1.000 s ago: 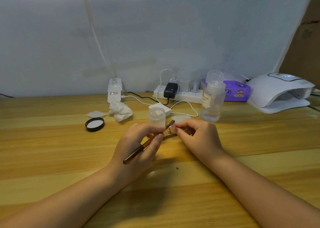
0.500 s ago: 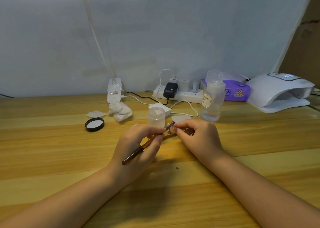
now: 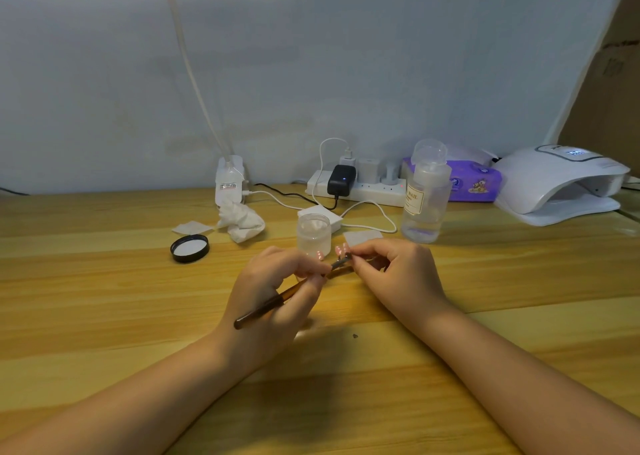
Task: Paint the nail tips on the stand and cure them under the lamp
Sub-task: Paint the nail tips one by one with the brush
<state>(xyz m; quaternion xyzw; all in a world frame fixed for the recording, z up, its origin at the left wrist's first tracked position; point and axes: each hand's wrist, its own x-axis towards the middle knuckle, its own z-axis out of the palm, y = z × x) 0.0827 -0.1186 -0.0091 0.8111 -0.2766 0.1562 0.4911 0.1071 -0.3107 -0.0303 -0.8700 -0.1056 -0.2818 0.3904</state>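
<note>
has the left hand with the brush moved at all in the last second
No. The left hand holds the brush in the same spot below the small clear jar, its bristle end at the nail tips as before.

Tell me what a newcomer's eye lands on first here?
Centre table: the left hand grips a brown brush, its tip at pink nail tips which the right hand steadies. At far right, the white curing lamp sits with its display lit. A clear bottle stands just behind the hands.
</note>
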